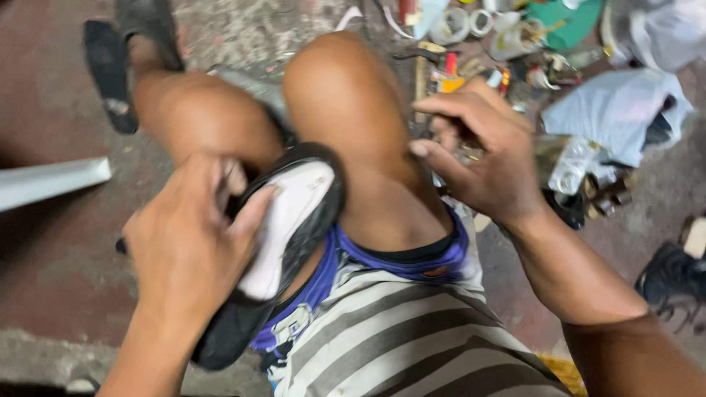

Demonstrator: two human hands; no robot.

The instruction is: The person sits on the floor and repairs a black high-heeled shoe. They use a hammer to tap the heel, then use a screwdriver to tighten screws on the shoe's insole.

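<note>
Two hands work at once: the left hand [187, 239] grips a black shoe [283, 242], white insole up, at lower centre; the right hand [482, 151], fingers curled, reaches among scattered tools [471, 70], its catch hidden; the shoe looks unfinished.

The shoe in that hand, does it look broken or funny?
It looks odd. The black shoe in the left hand lies between the knees with a pale whitish layer across its face, as if the sole were bare or coated; blur hides which. To the right, tools and tape rolls lie jumbled on the floor.
</note>
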